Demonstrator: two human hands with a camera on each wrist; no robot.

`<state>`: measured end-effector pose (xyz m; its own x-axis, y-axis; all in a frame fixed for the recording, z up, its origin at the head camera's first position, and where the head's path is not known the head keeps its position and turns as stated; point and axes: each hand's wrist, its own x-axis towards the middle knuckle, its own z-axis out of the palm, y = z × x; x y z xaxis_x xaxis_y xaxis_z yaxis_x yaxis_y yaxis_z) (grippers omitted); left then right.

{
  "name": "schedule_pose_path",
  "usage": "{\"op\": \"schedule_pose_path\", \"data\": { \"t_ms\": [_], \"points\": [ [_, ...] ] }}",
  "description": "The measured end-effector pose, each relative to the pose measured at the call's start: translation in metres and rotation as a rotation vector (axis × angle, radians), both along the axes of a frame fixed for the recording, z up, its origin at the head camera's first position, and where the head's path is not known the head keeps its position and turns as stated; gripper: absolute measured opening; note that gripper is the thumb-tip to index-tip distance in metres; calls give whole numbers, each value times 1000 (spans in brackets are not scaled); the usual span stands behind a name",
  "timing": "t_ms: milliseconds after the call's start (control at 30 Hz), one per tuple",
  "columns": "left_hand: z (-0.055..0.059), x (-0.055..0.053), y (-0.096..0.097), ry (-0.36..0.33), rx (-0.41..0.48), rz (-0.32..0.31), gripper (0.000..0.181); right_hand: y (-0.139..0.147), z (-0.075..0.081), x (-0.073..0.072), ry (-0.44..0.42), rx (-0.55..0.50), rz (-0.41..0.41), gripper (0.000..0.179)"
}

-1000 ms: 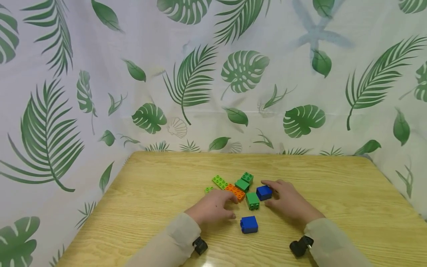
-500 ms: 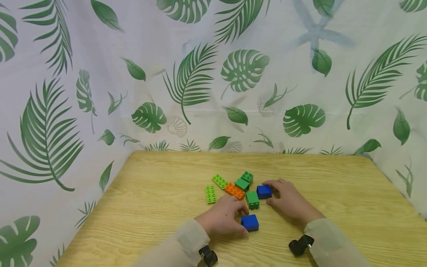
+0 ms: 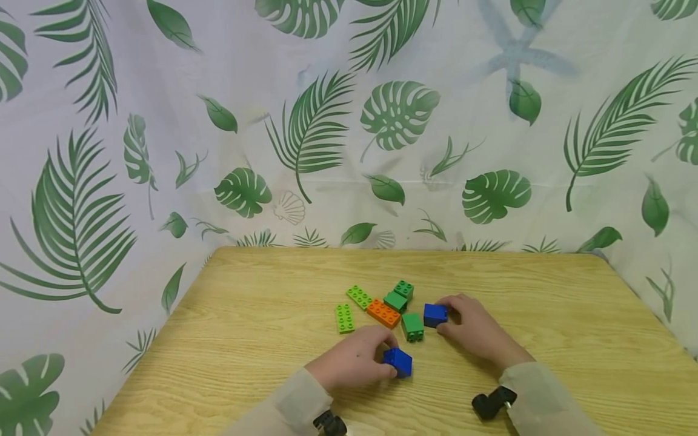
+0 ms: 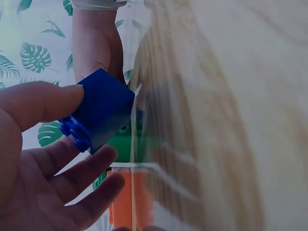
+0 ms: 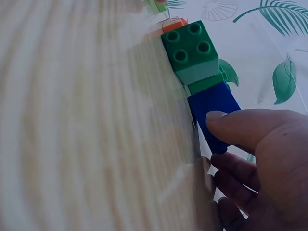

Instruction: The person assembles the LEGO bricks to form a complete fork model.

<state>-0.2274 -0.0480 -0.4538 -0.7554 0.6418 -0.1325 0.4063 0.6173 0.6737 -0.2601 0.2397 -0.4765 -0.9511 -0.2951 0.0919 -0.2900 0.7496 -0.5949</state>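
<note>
My left hand (image 3: 360, 358) pinches a blue toy brick (image 3: 400, 362) between thumb and fingers near the front of the group. In the left wrist view this blue brick (image 4: 103, 108) is tilted, its studs toward the palm. Farther right, my right hand (image 3: 473, 327) holds a second blue brick (image 3: 435, 315) by thumb and fingertips. The right wrist view has the thumb (image 5: 228, 126) pressed on that brick's side. Just left of it lies a green brick (image 3: 412, 327), studs toward me.
An orange brick (image 3: 383, 313) lies behind the left hand, with lime flat bricks (image 3: 345, 319) to its left. Two more green bricks, one of them plain side up (image 3: 395, 301), sit farther back. All lie on a wood-grain table (image 3: 262, 303) before a leaf-print curtain (image 3: 327, 133).
My left hand moved right to the front blue brick, took hold of it, then drew it slightly left and turned it. My right hand closed on the other blue brick and shifted it slightly right.
</note>
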Motion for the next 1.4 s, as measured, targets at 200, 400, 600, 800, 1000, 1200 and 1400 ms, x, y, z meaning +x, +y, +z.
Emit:
{"op": "schedule_pose_path", "data": {
  "t_ms": [200, 400, 600, 800, 1000, 1200, 1400],
  "points": [
    [2, 8, -14, -61, 51, 56, 26, 3, -5, 2, 7, -37, -1, 39],
    [3, 14, -27, -122, 90, 97, 24, 9, -7, 8, -46, -109, -29, 41],
    [-1, 14, -35, -136, 108, 128, 27, 14, -5, 14, -88, -125, -69, 44],
    [-6, 20, -38, -176, 158, 162, 31, 15, -2, 20, -89, -148, -92, 47],
    [-10, 24, -38, -209, 191, 182, 39, 13, 2, 27, -77, -223, -109, 55],
    [-12, 24, -40, -279, 236, 195, 41, 2, 11, 39, -56, -355, -80, 50],
    [-11, 23, -43, -302, 239, 212, 38, -14, 15, 55, -42, -474, 7, 47]
  ]
}}
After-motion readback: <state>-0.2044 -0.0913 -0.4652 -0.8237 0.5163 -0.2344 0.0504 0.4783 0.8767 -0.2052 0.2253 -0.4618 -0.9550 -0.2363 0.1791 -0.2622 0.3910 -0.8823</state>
